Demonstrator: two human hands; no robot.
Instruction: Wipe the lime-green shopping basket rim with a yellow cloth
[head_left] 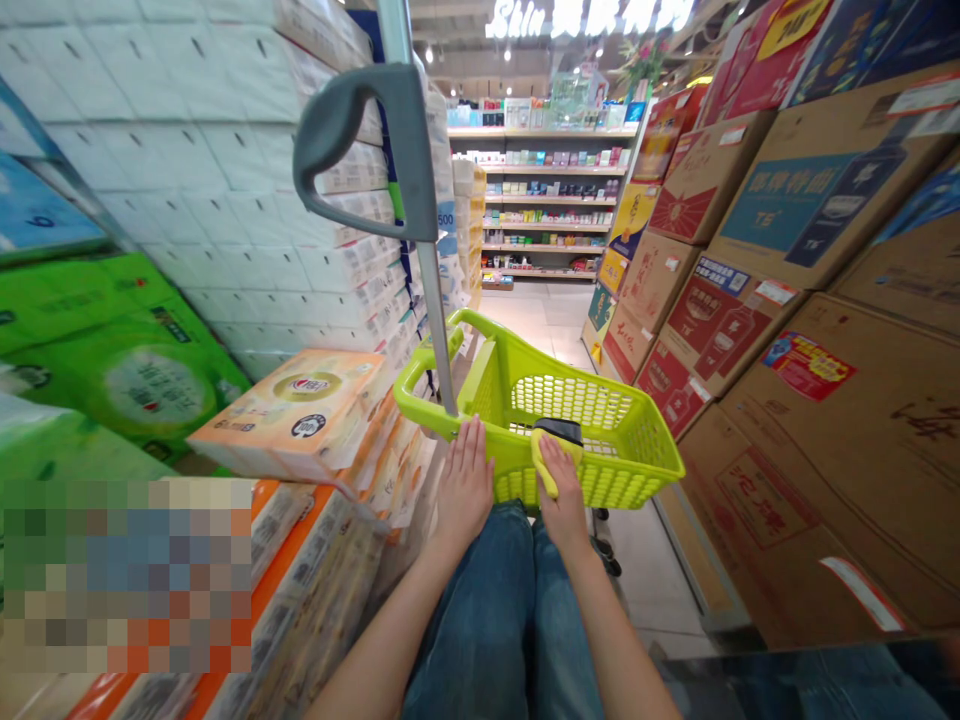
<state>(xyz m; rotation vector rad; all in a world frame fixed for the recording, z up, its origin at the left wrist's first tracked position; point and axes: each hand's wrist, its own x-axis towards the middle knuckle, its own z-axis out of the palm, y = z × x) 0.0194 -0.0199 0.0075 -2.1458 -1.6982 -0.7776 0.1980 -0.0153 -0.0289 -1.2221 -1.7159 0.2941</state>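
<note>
Jeans (499,610): closest to my feed, blue denim at bottom centre, both forearms reaching out above it.
Cardboard boxes (825,400): I've got a tall brown stack walling the right side of the aisle.
Tissue packs (187,150): white wall on the left, with green and orange packs lower down.
Basket (645,440): lime-green, on wheels, dead ahead on the aisle floor, just beyond the knees.
Grey handle (360,140): up high on its pole, which rises from the basket's near left corner. Nobody is holding it.
Left hand (465,480): grip released, fingers flat and straight on the near rim, just beside the pole.
Right hand (562,490): grip closed over the yellow cloth, I see it pressed to the near rim.
Yellow cloth (544,455): on the rim under that hand, a black piece touching just behind.
</note>
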